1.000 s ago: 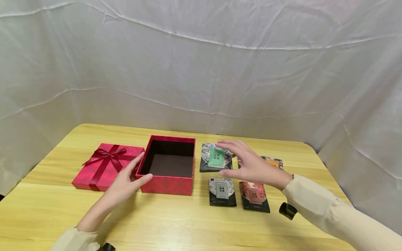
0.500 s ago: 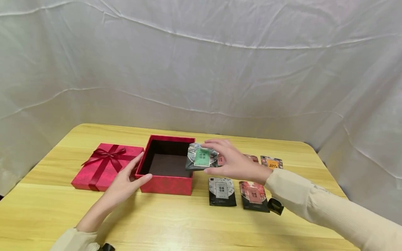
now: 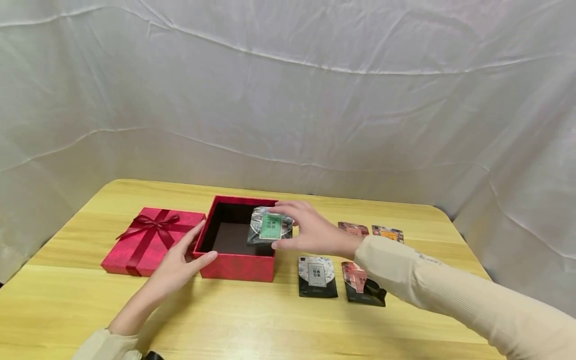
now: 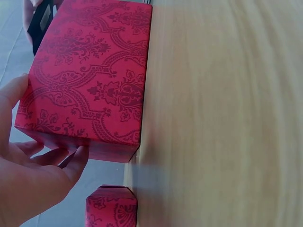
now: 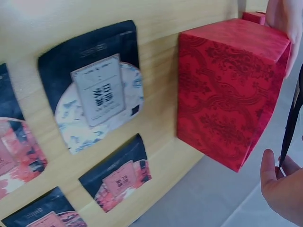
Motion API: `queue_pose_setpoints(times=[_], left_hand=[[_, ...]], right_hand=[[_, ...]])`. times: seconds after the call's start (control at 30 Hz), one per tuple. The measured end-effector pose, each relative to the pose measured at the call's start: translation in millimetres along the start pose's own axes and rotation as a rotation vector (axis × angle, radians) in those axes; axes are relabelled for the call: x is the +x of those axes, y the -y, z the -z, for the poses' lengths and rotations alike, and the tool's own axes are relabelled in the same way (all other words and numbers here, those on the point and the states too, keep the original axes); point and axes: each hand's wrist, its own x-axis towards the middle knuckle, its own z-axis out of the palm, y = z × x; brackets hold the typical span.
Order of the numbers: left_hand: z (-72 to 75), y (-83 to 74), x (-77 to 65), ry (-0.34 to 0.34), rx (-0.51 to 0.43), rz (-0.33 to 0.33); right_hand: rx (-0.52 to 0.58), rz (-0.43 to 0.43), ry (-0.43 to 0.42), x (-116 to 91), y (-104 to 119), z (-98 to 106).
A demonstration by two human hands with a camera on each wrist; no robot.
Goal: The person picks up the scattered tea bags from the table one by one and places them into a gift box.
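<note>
My right hand (image 3: 315,232) pinches a dark tea pouch with a green label (image 3: 271,226) between thumb and fingers, over the right part of the open red gift box (image 3: 236,268). Edge-on, the same pouch shows as a thin black strip (image 5: 289,120) in the right wrist view. At the box's front left corner is my left hand (image 3: 180,260), its thumb at the front rim and its fingers against the left wall. The left wrist view shows bent fingertips (image 4: 81,156) touching that wall. The dark box interior is partly hidden by the pouch.
Left of the box lies its red lid (image 3: 148,242) with a ribbon bow. On the wooden table to the right are a silver-label pouch (image 3: 317,277), a red one (image 3: 353,276), an orange-label one (image 3: 388,233) and pink-label ones (image 5: 120,179). A pale curtain (image 3: 288,100) hangs behind.
My right hand has carried the green-label pouch leftward from the right of the box to over its opening. The left hand has stayed at the box corner.
</note>
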Motion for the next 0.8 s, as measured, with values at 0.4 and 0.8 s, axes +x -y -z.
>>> queue_pose_setpoints(times=[0.4, 0.8], left_hand=[[0.1, -0.5, 0.9, -0.016, -0.001, -0.001], [-1.4, -0.6, 1.3, -0.009, -0.023, -0.006]], right_hand=[[-0.009, 0.021, -0.013, 25.1, 11.7, -4.3], [0.012, 0.024, -0.016, 37.1, 22.3, -12.5]])
